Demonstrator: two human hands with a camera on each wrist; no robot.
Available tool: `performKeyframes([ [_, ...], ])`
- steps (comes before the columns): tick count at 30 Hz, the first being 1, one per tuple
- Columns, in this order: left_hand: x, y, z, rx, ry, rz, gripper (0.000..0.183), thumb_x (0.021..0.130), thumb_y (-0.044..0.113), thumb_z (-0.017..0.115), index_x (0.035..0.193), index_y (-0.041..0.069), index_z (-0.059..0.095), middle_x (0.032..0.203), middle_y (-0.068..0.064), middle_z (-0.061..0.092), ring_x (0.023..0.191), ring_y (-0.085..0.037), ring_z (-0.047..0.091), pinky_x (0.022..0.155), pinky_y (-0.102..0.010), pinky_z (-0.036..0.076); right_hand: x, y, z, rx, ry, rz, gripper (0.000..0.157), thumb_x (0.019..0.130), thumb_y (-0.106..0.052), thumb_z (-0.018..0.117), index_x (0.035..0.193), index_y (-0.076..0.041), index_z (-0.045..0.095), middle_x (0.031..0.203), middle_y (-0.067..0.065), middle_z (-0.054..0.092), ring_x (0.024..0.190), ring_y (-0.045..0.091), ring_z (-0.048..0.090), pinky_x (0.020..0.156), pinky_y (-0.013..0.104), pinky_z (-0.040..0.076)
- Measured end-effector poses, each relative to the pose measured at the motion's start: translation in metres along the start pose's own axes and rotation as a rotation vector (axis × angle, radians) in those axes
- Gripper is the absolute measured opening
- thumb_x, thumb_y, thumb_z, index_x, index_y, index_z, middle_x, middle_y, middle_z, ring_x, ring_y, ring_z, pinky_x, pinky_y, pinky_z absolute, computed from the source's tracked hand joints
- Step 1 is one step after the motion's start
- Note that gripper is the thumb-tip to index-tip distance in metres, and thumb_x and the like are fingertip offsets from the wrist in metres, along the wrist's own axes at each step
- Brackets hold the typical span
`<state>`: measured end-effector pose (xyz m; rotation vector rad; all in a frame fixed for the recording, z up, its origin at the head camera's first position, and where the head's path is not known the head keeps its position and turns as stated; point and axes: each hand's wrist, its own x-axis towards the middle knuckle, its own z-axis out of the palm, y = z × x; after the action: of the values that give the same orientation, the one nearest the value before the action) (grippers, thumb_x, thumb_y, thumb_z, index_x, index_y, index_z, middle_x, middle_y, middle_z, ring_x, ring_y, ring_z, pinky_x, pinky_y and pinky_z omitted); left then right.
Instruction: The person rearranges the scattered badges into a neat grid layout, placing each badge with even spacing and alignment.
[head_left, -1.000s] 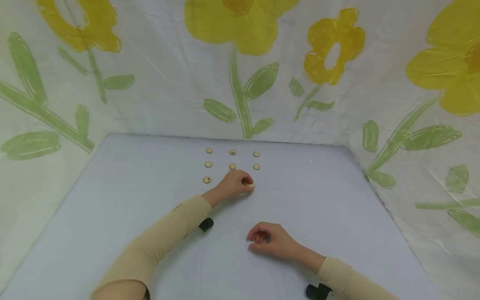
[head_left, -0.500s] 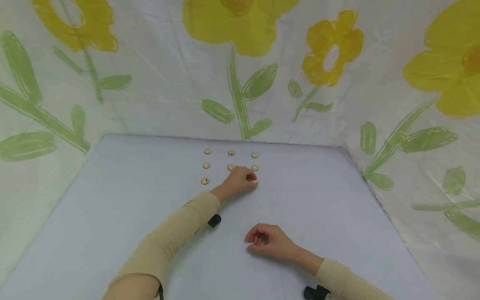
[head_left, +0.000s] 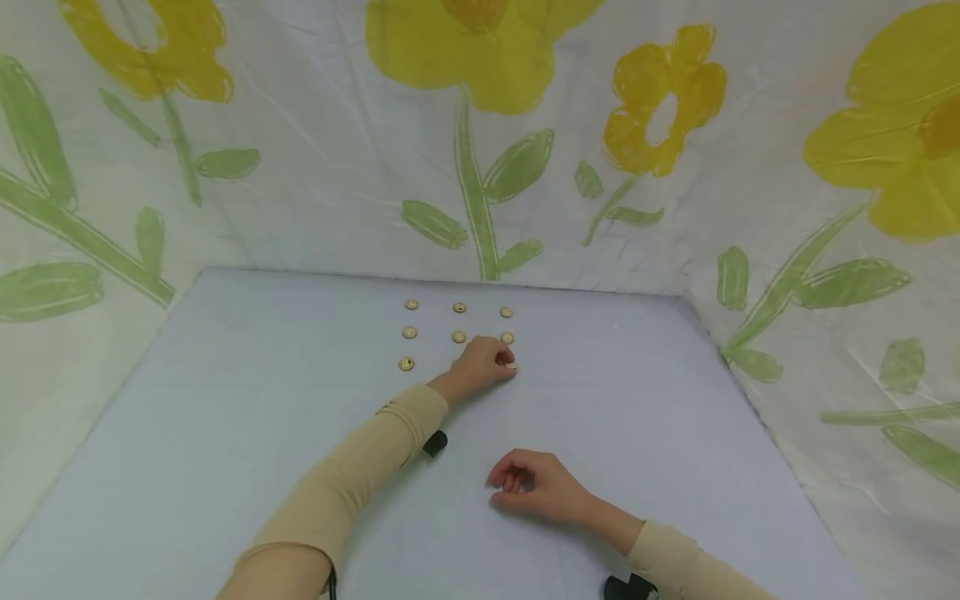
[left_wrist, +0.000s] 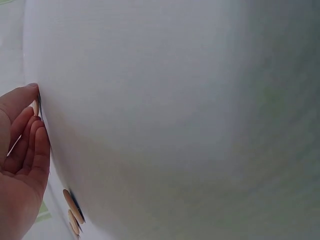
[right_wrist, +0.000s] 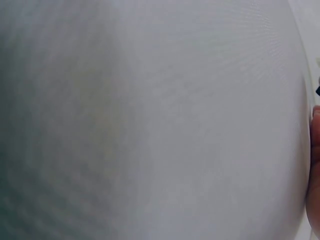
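In the head view my left hand (head_left: 477,365) pinches a small round wooden disc (head_left: 512,367) at the near right of a group of similar discs. The left wrist view has this disc (left_wrist: 36,107) between thumb and fingertips, down at the table surface. Just beyond the hand lies another disc (head_left: 507,338). My right hand (head_left: 543,489) rests on the table nearer to me, fingers loosely curled, holding nothing. Only a sliver of that hand (right_wrist: 315,175) shows at the edge of the right wrist view.
More wooden discs, such as one at the left front (head_left: 407,364) and one at the back left (head_left: 412,304), lie in rows on the pale table (head_left: 247,417). A white curtain (head_left: 322,167) painted with yellow flowers stands behind and beside the table.
My left hand has shifted slightly to the right with the disc, bringing it below the right-hand column. The right hand stays where it was, and the head view drifts a little.
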<state>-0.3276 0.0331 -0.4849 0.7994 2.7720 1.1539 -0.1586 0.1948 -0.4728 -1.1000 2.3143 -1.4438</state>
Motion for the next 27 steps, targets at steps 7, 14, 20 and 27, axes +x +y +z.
performKeyframes([
  [7, 0.0, 0.001, -0.001, 0.009, -0.008, -0.004, 0.016, 0.083, 0.013, 0.077, 0.095, 0.003, 0.072, 0.086, -0.004, 0.068, 0.082, -0.016, 0.061, 0.076, -0.028, 0.05, 0.001, 0.002, -0.001, -0.002, 0.006, -0.001, 0.017, 0.082, 0.004, 0.074, 0.096, 0.0, 0.066, 0.081, 0.012, 0.065, 0.069, 0.021, 0.06, 0.062, 0.028, 0.053],
  [14, -0.008, -0.002, -0.001, -0.052, 0.018, -0.014, 0.022, 0.082, 0.018, 0.079, 0.097, 0.003, 0.072, 0.089, -0.005, 0.066, 0.081, -0.015, 0.057, 0.076, -0.029, 0.047, -0.003, 0.033, 0.004, -0.02, 0.012, 0.016, 0.017, 0.084, -0.006, 0.076, 0.098, -0.009, 0.067, 0.083, 0.003, 0.066, 0.072, 0.006, 0.058, 0.063, 0.025, 0.052],
  [20, -0.022, -0.003, -0.004, -0.044, 0.045, 0.036, 0.032, 0.084, 0.028, 0.077, 0.103, 0.003, 0.072, 0.095, -0.008, 0.067, 0.086, -0.018, 0.058, 0.08, -0.032, 0.047, -0.001, 0.037, 0.001, -0.032, 0.009, 0.06, 0.015, 0.085, -0.008, 0.076, 0.097, -0.012, 0.069, 0.082, -0.004, 0.065, 0.073, 0.003, 0.057, 0.063, 0.023, 0.051],
  [27, -0.047, 0.003, -0.02, 0.087, -0.037, -0.01, 0.059, 0.086, 0.05, 0.069, 0.125, 0.006, 0.064, 0.124, -0.008, 0.06, 0.116, -0.023, 0.054, 0.097, -0.038, 0.045, 0.009, 0.033, -0.012, -0.131, 0.065, 0.087, 0.011, 0.085, -0.007, 0.074, 0.094, -0.012, 0.069, 0.082, -0.004, 0.065, 0.072, 0.005, 0.057, 0.063, 0.023, 0.05],
])
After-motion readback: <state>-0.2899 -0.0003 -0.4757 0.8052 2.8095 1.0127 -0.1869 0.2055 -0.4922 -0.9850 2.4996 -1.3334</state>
